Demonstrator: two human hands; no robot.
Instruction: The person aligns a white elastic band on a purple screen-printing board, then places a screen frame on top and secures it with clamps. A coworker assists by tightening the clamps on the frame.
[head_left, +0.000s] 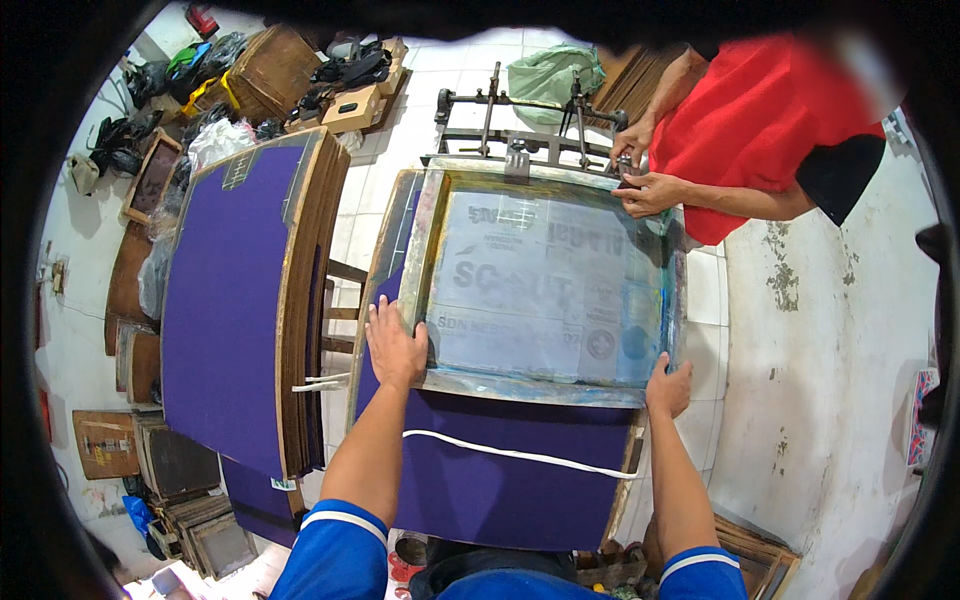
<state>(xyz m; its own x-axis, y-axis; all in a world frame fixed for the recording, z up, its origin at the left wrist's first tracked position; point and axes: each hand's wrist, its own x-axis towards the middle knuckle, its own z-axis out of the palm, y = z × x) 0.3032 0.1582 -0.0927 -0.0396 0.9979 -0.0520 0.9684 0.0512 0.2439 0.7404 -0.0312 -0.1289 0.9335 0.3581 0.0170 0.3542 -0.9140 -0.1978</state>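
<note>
A screen printing frame (530, 388) with a greyish mesh lies over a purple board in front of me. Faint lettering and a round emblem show on the mesh. My left hand (396, 345) rests on the frame's near left corner, fingers stretched out over the board's edge. Around the near right corner, my right hand (668, 388) curls its fingers against the frame's side. The purple board (500, 500) reaches toward me from under the frame, a white cord (520, 456) lying across it. The frame's far edge sits at a metal hinge clamp (517, 162).
A person in a red shirt (735, 130) stands at the far right, both hands at a clamp on the frame's far corner. To the left leans a thick stack of purple boards (235, 310). Bags, boxes and wooden frames line the left wall; a green bag (555, 80) lies behind.
</note>
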